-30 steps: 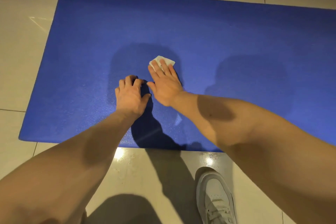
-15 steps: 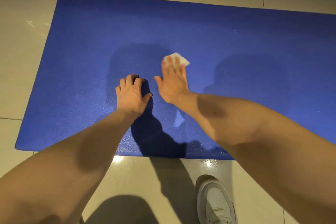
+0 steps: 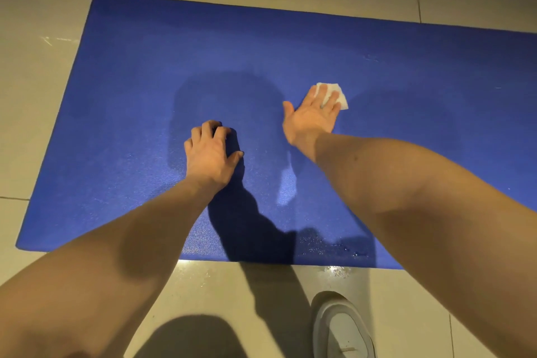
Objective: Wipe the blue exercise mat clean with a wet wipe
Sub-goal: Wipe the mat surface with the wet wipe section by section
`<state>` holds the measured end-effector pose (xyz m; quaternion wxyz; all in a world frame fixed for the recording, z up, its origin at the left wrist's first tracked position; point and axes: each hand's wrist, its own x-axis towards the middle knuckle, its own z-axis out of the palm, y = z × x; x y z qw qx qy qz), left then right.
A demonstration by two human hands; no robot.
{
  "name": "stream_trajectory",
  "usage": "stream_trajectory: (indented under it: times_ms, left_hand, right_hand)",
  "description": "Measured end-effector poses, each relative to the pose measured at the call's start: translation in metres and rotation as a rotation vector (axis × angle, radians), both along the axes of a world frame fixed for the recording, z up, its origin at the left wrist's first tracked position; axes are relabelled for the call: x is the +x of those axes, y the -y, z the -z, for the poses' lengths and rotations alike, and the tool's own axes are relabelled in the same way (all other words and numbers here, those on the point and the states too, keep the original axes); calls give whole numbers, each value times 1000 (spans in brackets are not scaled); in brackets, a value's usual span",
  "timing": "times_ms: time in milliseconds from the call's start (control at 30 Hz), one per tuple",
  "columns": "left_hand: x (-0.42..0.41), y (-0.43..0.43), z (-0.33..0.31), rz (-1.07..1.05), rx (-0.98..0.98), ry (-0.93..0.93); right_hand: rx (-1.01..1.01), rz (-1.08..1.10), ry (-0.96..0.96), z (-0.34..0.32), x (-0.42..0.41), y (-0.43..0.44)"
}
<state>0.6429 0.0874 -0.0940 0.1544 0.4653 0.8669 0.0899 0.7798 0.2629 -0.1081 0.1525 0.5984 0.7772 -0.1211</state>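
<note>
the wet wipe [image 3: 342,101] is a small folded white pad, and it looks light, limp and damp. it would likely crumple or bunch up if pushed by one edge, so it is best handled from above with flat fingers spread across it, pressing it to the surface instead of pinching it. it lies on the blue exercise mat [image 3: 377,61], a little right of the mat's middle, mostly covered by the right hand [image 3: 312,118].

the mat lies flat on the tiled floor [image 3: 43,102]. its surface looks finely textured and soft, probably foam, so it should give some drag under the wipe. a light mat like this could creep on smooth tile. droplets [image 3: 334,247] shine near its front edge, so that strip may be slick.

the right hand lies palm down with its fingers [image 3: 327,99] straight and close together on top of the wipe, and its thumb held out to the side. it presses the wipe and grips nothing. the left hand [image 3: 207,151] rests on the mat just left of centre, well apart from the wipe. its fingers are curled under, its thumb is out, and it holds nothing, seemingly as a brace. a white shoe [image 3: 343,328] stands on the tile near the front edge.
</note>
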Motion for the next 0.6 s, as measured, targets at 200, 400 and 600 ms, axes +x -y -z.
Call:
stream_trajectory:
  times_ms: [200, 400, 600]
  left_hand:
    - [-3, -10, 1, 22, 29, 5]
    - [-6, -23, 0, 39, 7, -5]
    - [-12, -34, 0, 46, 24, 3]
  right_hand:
    - [-41, -517, -169, -3, -38, 42]
    - [111, -485, -87, 9, 10, -24]
    - [11, -52, -56, 2, -20, -17]
